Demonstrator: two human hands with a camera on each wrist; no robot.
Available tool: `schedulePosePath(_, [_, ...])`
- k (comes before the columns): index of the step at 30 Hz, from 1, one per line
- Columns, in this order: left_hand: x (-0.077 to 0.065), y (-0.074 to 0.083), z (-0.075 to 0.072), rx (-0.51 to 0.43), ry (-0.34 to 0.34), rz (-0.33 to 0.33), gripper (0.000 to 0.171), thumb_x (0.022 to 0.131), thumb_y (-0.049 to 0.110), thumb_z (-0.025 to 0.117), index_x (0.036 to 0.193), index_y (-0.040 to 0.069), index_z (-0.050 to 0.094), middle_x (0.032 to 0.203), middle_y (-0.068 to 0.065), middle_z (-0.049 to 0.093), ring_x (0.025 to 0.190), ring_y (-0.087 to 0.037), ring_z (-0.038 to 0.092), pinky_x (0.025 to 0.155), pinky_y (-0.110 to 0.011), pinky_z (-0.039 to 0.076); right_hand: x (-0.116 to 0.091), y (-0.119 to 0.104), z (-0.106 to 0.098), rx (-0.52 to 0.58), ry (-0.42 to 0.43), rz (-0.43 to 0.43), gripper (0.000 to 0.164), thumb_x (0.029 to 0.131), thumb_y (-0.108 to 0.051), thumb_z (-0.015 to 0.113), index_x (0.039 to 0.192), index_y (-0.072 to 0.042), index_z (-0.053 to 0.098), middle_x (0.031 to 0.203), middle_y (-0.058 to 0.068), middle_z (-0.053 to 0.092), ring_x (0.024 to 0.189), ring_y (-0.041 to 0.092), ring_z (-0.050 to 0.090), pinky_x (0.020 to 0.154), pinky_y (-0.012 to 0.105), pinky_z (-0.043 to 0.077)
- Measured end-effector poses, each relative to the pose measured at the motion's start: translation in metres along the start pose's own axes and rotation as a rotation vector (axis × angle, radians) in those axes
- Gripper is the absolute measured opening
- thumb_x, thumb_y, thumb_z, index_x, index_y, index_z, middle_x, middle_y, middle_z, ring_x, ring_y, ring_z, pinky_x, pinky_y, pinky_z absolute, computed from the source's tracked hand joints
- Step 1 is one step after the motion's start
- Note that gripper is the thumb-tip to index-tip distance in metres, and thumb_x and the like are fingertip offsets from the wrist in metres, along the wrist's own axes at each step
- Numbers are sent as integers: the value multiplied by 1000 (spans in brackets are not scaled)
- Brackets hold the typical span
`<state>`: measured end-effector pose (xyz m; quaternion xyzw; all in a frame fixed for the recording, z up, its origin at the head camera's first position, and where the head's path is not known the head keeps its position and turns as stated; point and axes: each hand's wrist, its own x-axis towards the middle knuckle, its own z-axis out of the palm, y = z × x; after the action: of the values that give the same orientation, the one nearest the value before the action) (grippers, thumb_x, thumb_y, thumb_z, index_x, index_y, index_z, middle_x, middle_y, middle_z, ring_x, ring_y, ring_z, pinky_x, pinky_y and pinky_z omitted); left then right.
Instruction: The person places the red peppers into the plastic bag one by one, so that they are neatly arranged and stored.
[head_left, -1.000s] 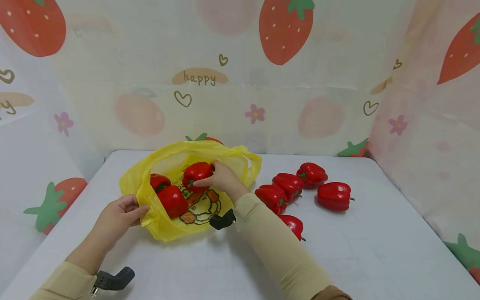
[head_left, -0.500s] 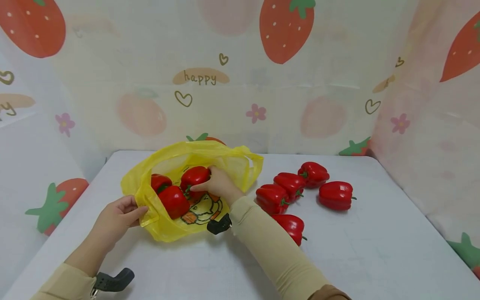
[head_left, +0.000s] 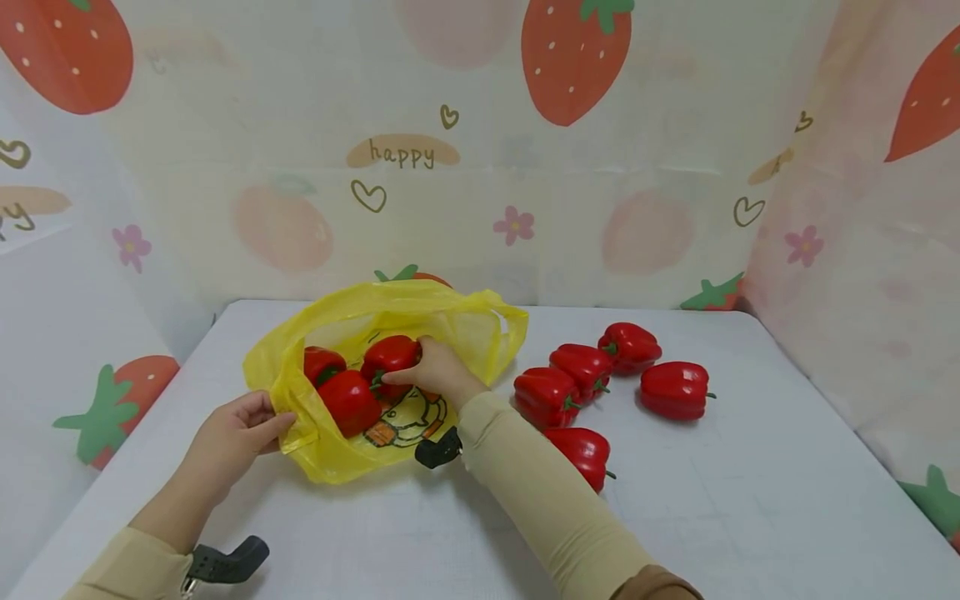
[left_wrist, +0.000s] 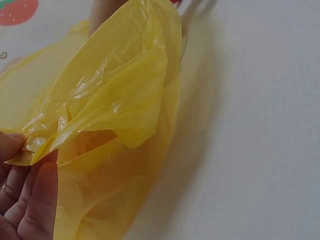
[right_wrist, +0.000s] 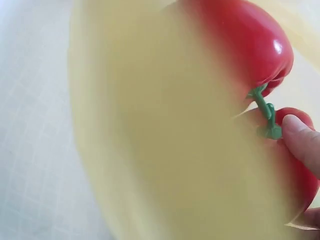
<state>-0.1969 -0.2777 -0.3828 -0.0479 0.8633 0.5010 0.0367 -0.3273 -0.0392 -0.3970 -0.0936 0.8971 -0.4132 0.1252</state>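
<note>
A yellow plastic bag [head_left: 480, 333] lies on its side with its mouth facing me. My left hand [head_left: 238, 429] pinches the left edge of that mouth between thumb and fingers; the left wrist view shows the thumb pressing the yellow film [left_wrist: 100, 95]. Inside the bag, my right hand [head_left: 442, 367] holds a red bell pepper [head_left: 392, 357], thumb near its green stem. Against it on the left sits a second red bell pepper [head_left: 349, 403], and a third pepper [head_left: 322, 364] is partly hidden behind. The bag's blurred edge covers much of the right wrist view.
Right of the bag, several more red bell peppers [head_left: 673, 390] lie on the white table [head_left: 720, 517]. One pepper [head_left: 585, 454] is partly covered by my right forearm. A patterned cloth wall [head_left: 555, 183] stands behind the table.
My right hand has lowered the pepper slightly down and left in the bag, next to the other peppers there. In the last half second it has barely moved. My left hand keeps its grip.
</note>
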Motion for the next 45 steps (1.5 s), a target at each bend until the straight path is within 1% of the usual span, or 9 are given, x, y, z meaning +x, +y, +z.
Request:
schedulePosePath(6, [0, 0, 0, 7, 1, -9, 44, 88, 40, 57, 110, 3, 52, 102, -10, 63, 86, -17, 63, 75, -27, 54, 0, -1, 2, -28, 2, -7, 86, 72, -48, 73, 138, -8, 35, 129, 7, 51, 112, 21, 51, 93, 35, 44])
schedulePosePath(11, [0, 0, 0, 3, -5, -10, 44, 88, 40, 57, 111, 3, 51, 103, -10, 64, 86, -17, 63, 75, -27, 54, 2, -2, 3, -36, 34, -33, 83, 73, -46, 73, 137, -6, 36, 127, 8, 52, 111, 21, 52, 94, 34, 44])
schedulePosePath(14, [1, 0, -1, 0, -7, -12, 45, 88, 40, 57, 111, 3, 52, 104, -10, 64, 87, -17, 63, 75, -27, 54, 3, -2, 4, -35, 57, -44, 79, 73, -44, 74, 133, -7, 39, 123, 7, 54, 108, 20, 53, 93, 33, 44])
schedulePosePath(20, [0, 0, -1, -3, -10, -20, 44, 88, 40, 57, 111, 3, 52, 104, -10, 64, 87, -17, 63, 76, -28, 54, 4, -4, 5, -7, 77, -25, 75, 73, -42, 74, 131, -8, 41, 120, 6, 56, 103, 17, 54, 90, 32, 46])
schedulePosePath(29, [-1, 1, -2, -10, -11, -29, 45, 88, 40, 58, 112, 3, 52, 104, -10, 64, 87, -16, 63, 75, -27, 54, 5, -4, 8, 4, 51, -49, 70, 75, -38, 74, 131, -9, 42, 108, 3, 60, 89, 14, 56, 81, 29, 49])
schedulePosePath(35, [-3, 2, -2, -17, -12, -16, 45, 88, 40, 58, 112, 2, 52, 104, -10, 64, 86, -16, 63, 76, -27, 54, 6, -5, 6, -3, 35, -54, 56, 82, -28, 69, 129, -10, 46, 111, 4, 60, 95, 15, 57, 81, 29, 49])
schedulePosePath(39, [-3, 2, -2, -16, -11, -8, 44, 88, 39, 57, 112, 2, 52, 104, -11, 64, 86, -17, 63, 76, -27, 54, 7, -7, 6, -42, 34, -94, 48, 84, -24, 66, 126, -9, 49, 114, 5, 61, 100, 17, 57, 84, 28, 49])
schedulePosePath(42, [-4, 2, -2, -10, -8, -15, 44, 88, 39, 57, 112, 2, 52, 104, -11, 63, 87, -17, 63, 76, -27, 54, 8, -8, 6, -79, 31, -123, 44, 85, -20, 65, 125, -8, 51, 111, 6, 61, 97, 18, 58, 83, 27, 49])
schedulePosePath(45, [-3, 1, -2, -7, -7, -22, 45, 88, 40, 57, 112, 3, 52, 104, -11, 63, 87, -17, 62, 75, -27, 54, 9, -9, 5, -112, 36, -137, 40, 86, -18, 63, 122, -7, 53, 106, 6, 63, 91, 17, 59, 78, 26, 50])
